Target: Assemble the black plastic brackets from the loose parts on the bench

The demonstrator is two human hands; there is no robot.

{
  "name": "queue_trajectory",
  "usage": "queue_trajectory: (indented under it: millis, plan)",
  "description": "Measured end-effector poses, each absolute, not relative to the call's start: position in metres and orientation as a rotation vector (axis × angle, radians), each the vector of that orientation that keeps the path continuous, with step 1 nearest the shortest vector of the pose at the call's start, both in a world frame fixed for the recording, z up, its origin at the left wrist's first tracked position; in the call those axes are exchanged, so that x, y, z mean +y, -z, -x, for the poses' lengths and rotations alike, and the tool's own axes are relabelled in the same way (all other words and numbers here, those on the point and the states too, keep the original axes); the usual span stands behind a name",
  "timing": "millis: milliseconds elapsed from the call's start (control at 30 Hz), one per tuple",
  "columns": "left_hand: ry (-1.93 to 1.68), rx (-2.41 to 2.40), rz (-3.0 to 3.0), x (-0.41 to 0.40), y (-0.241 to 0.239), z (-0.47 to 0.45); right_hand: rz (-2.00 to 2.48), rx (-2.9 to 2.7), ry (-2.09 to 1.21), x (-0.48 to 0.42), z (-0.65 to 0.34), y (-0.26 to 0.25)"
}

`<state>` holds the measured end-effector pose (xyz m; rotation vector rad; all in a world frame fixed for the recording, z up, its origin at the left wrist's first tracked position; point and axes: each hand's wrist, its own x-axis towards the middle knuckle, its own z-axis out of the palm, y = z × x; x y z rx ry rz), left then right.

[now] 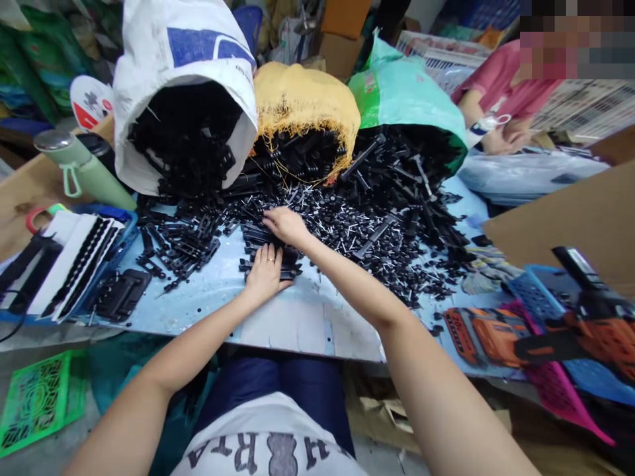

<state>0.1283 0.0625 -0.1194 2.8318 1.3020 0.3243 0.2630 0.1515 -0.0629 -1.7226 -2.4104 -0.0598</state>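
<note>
My left hand [265, 270] lies flat, fingers stretched out, on a row of long black plastic parts [290, 271] near the table's front edge. A ring shows on one of its fingers. Just beyond it, my right hand [286, 225] reaches across from the right. Its fingers are slightly bent and a little apart over the far end of the row, beside more black parts [254, 233]; what the fingertips touch is hard to make out. Behind lies a heap of small black pieces with silvery pins [342, 228]. Loose black plastic parts [186, 248] spread to the left.
A white sack [183, 53], a yellow sack [305, 92] and a green sack [411, 92] spill black parts. At left stand a green bottle [84, 168] and a blue basket [126, 231]. An orange battery [489, 334] and power tool [595, 330] lie right. Another person [513, 86] sits beyond.
</note>
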Motion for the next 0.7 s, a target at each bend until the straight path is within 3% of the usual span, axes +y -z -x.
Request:
queue_trajectory:
  millis: [167,333,500,633,700]
  plan:
    - [-0.576,1.124,-2.829,0.057,0.111,-0.119,1.895,-2.419,0.368,0.226,-0.277,0.045]
    - [-0.817,1.521,-2.575,0.102,0.084,-0.088,1.878,-2.462,0.339,0.256,-0.272,0.052]
    - [-0.562,2.275,-2.168,0.176,0.072,-0.030,1.788,-2.339,0.409,0.232,-0.290,0.028]
    - [-0.173,2.292,-2.011,0.202,0.078,-0.009,1.428,-1.940,0.301,0.150,-0.303,0.003]
    - [-0.195,2.261,-2.046,0.198,0.078,-0.009,1.243,-1.855,0.086,0.089,-0.302,0.005]
